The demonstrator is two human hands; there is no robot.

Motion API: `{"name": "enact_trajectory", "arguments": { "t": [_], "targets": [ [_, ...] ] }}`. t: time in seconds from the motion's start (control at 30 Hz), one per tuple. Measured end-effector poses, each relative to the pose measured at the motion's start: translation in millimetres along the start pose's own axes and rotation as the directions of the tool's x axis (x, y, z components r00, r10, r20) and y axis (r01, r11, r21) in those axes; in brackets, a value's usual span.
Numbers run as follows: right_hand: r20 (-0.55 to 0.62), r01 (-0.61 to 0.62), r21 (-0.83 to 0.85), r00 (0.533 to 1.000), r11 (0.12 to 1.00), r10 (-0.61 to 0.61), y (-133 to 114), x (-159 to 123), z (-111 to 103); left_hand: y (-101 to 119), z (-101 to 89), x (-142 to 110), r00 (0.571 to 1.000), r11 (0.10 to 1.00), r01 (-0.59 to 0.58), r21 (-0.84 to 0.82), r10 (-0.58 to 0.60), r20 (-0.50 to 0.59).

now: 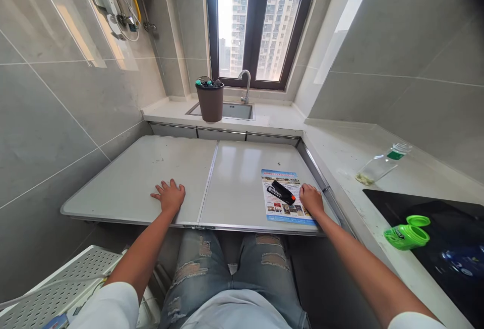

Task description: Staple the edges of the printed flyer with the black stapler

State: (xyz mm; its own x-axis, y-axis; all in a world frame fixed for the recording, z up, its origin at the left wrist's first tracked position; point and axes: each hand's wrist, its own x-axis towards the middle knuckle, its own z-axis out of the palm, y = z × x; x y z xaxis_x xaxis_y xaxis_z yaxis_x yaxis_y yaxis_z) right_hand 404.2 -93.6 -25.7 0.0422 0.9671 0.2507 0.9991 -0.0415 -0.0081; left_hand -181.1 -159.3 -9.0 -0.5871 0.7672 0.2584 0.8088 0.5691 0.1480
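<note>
My left hand (169, 195) lies flat with fingers spread on the left half of a grey folding table (136, 172), holding nothing. My right hand (310, 199) rests on the right edge of a printed flyer (284, 197) on the table's right half, with fingers curled under so that I cannot see whether they hold anything. A black stapler with an orange tip (281, 192) lies on the flyer, just left of my right hand and apart from it.
A brown bin (210, 101) stands by the sink (237, 111) and tap (245, 84) under the window. On the white counter at right lie a clear bottle (380, 165) and a green container (407, 233) on a black cooktop (446, 238). A perforated white shelf (56, 288) sits lower left.
</note>
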Motion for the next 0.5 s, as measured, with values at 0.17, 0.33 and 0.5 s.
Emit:
{"name": "enact_trajectory", "arguments": {
  "t": [0.17, 0.33, 0.5],
  "targets": [
    [-0.028, 0.023, 0.012, 0.999, 1.000, -0.023, 0.2, -3.3, -0.8, -0.4, 1.5, 0.1, 1.000, 1.000, -0.004, -0.009, 0.004, -0.011],
    [-0.070, 0.081, 0.044, 0.995, 0.996, -0.077, -8.8, 9.4, -8.6, 1.0, -0.4, -0.8, 1.000, 1.000, -0.006, 0.002, 0.006, -0.013],
    [-0.083, 0.180, 0.139, 0.982, 0.974, -0.169, -41.5, 55.5, -7.3, 3.7, -5.9, -2.4, 1.000, 1.000, 0.001, 0.019, -0.001, 0.005]
  ]
}}
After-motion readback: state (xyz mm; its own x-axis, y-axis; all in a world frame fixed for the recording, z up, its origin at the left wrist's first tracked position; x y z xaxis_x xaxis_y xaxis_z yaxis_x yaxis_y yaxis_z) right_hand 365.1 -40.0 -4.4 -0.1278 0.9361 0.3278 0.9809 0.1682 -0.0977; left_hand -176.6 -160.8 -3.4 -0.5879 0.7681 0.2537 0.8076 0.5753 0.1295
